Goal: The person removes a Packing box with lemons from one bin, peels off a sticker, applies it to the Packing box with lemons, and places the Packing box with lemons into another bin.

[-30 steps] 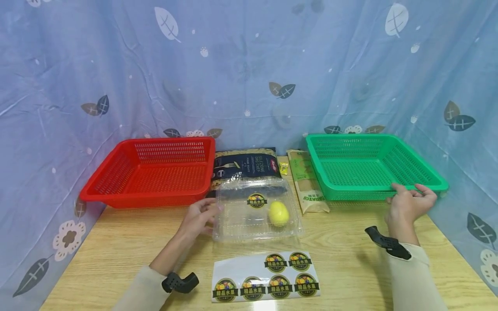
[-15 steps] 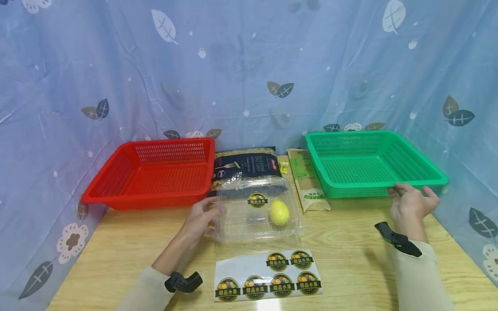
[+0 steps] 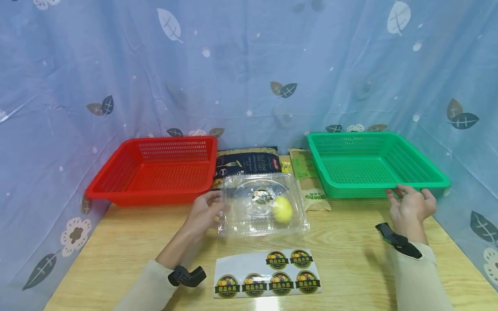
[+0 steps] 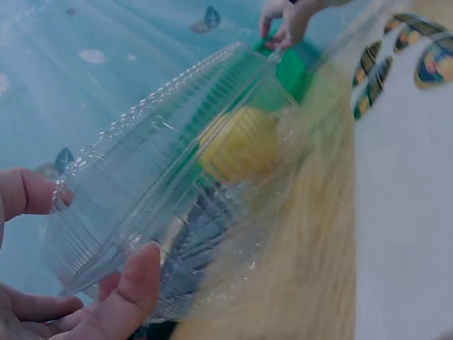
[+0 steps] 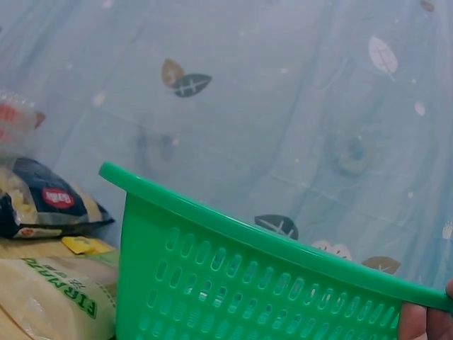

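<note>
My left hand (image 3: 204,214) pinches the left edge of a clear plastic clamshell box (image 3: 245,220), with the thumb and fingers on either side of it in the left wrist view. Inside the box lies a lemon (image 3: 282,209), towards the right. A round fruit sticker (image 3: 262,197) shows near the middle of the box, partly lost in glare. My right hand (image 3: 412,207) holds the front rim of a green basket (image 3: 369,188); its fingers (image 5: 413,322) show at the rim in the right wrist view.
A red basket (image 3: 155,199) stands at the left back. Behind the box lie a dark pasta bag (image 3: 249,160), a small yellow packet (image 3: 285,166) and a tan-green bag (image 3: 305,170). A sheet of round stickers (image 3: 241,264) lies in front on the wooden table (image 3: 342,250).
The clamshell box has shifted a little away and to the right with my left hand, and its tilt has changed. My right hand has stayed at the green basket's rim, its fingers slightly adjusted.
</note>
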Available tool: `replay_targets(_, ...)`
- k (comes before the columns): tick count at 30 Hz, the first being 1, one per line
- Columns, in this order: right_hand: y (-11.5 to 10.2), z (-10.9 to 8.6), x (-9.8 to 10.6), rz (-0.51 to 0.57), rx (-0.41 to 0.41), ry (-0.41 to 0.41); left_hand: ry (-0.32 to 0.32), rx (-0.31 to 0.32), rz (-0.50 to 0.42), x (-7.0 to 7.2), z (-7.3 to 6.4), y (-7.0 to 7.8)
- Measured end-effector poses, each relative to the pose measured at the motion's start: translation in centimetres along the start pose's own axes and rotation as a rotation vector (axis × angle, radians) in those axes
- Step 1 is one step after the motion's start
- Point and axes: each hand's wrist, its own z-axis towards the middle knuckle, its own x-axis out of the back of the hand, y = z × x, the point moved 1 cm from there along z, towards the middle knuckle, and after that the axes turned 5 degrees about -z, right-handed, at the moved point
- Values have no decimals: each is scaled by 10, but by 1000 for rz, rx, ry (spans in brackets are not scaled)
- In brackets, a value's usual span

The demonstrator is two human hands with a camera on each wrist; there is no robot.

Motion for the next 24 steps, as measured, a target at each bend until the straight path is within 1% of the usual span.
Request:
replay_targets(4,0,2,1,7,-4,-8,-6,-9,-55,-4,1,8)
replay_targets(7,1,4,0,20,-5,-7,-32,-22,-99,-9,1,16)
replay_targets(11,1,4,0,34,-7,-3,-65,-46,-150,-18,3,29)
replay_targets(13,1,3,0,39,-8,-2,-68,-54,-165,-23,5,35)
replay_targets(18,0,4,-1,51,-1,-9,-64,-51,-208,-39,13,46)
replay_targets(24,-1,4,0,71,-8,-15,-64,-68,-243,-59,26,56)
